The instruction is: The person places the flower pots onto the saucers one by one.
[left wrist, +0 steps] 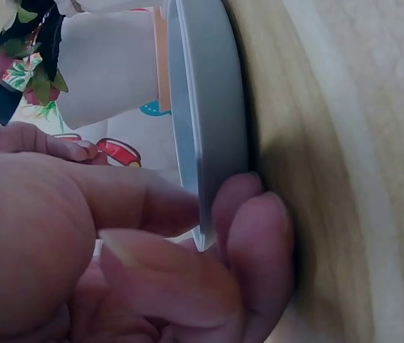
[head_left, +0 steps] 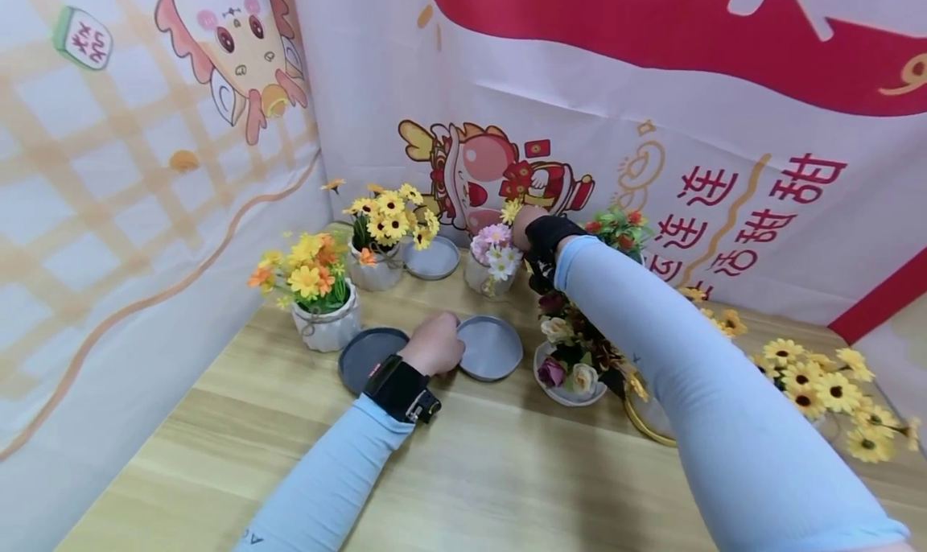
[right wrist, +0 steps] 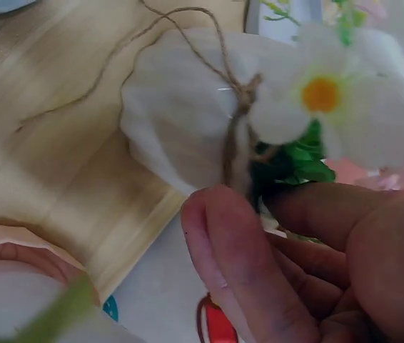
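My left hand [head_left: 434,344] pinches the near-left edge of a light grey round saucer [head_left: 491,349]. In the left wrist view, the saucer's rim [left wrist: 213,93] sits between the thumb and fingers, low over the wooden surface. Farther back, my right hand [head_left: 527,224] grips the rim of a small white pot [head_left: 479,278] with pink and white artificial flowers [head_left: 496,242]. The right wrist view has the fingers [right wrist: 238,243] at the pot's rim beside a twine bow [right wrist: 245,96] and a white flower [right wrist: 320,93]. The pot looks tilted there.
A dark grey saucer [head_left: 369,359] lies left of my left hand, another grey saucer [head_left: 432,258] behind. Potted yellow-orange flowers [head_left: 307,278] and yellow daisies [head_left: 391,218] stand left. A rose pot [head_left: 568,391] and more yellow flowers [head_left: 833,391] are right. Printed cloth [head_left: 362,69] hangs behind.
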Available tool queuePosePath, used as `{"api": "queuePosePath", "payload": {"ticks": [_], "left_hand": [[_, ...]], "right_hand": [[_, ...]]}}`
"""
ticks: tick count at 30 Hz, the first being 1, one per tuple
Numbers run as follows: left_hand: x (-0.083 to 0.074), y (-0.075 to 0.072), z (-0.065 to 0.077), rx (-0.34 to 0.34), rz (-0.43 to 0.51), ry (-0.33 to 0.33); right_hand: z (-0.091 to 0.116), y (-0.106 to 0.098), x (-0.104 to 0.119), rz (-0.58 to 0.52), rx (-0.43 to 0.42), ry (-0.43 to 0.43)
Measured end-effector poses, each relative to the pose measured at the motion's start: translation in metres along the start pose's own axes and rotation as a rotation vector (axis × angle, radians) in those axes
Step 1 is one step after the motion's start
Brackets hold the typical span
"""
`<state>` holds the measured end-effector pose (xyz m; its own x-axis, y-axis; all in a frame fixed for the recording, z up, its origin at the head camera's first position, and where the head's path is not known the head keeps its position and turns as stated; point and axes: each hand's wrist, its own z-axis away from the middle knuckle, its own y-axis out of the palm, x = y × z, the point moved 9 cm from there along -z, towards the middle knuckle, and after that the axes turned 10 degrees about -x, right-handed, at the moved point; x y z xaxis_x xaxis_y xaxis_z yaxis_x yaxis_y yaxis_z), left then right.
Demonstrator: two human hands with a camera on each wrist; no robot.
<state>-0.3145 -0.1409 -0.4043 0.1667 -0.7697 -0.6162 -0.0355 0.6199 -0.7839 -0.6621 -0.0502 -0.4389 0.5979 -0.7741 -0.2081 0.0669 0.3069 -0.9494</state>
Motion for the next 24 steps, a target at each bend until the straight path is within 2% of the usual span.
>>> {"api": "queuePosePath", "payload": {"ticks": [4, 6, 9, 11, 13, 14, 16, 18, 20, 21, 22, 24], "left_hand": [[-0.003, -0.003, 0.002, -0.009, -0.030, 0.004], [-0.004, -0.003, 0.003, -0.008, -0.046, 0.009], [-0.004, -0.002, 0.003, 0.000, -0.060, 0.014], [-0.005, -0.002, 0.002, 0.009, -0.056, 0.013], [-0.004, -0.001, 0.002, 0.016, -0.051, 0.002], [-0.004, -0.001, 0.002, 0.017, -0.049, -0.002], [-0.003, -0.001, 0.002, 0.022, -0.039, -0.008], [-0.002, 0.000, 0.001, 0.025, -0.030, -0.014], [-0.001, 0.001, 0.000, 0.032, -0.016, -0.021], [-0.001, 0.001, 0.000, 0.038, -0.009, -0.026], [0.000, 0.002, 0.000, 0.041, -0.004, -0.031], [0.001, 0.002, -0.001, 0.042, 0.000, -0.034]], "right_hand": [[-0.025, 0.014, -0.005, 0.081, -0.059, -0.069], [-0.026, 0.015, -0.003, 0.115, -0.091, -0.108], [-0.010, 0.010, 0.001, 0.045, -0.043, -0.066], [0.011, -0.001, 0.005, -0.014, 0.005, -0.024], [0.022, -0.006, 0.005, -0.077, 0.026, 0.018], [0.025, -0.006, 0.005, -0.076, 0.025, 0.014], [0.015, 0.001, 0.001, -0.067, 0.017, 0.005], [-0.016, 0.022, -0.010, -0.038, -0.014, -0.062], [-0.036, 0.035, -0.015, -0.003, -0.033, -0.125], [-0.034, 0.033, -0.013, 0.002, -0.065, -0.156], [-0.024, 0.028, -0.007, -0.015, -0.054, -0.157], [0.010, 0.005, 0.010, -0.040, -0.039, -0.117]]}}
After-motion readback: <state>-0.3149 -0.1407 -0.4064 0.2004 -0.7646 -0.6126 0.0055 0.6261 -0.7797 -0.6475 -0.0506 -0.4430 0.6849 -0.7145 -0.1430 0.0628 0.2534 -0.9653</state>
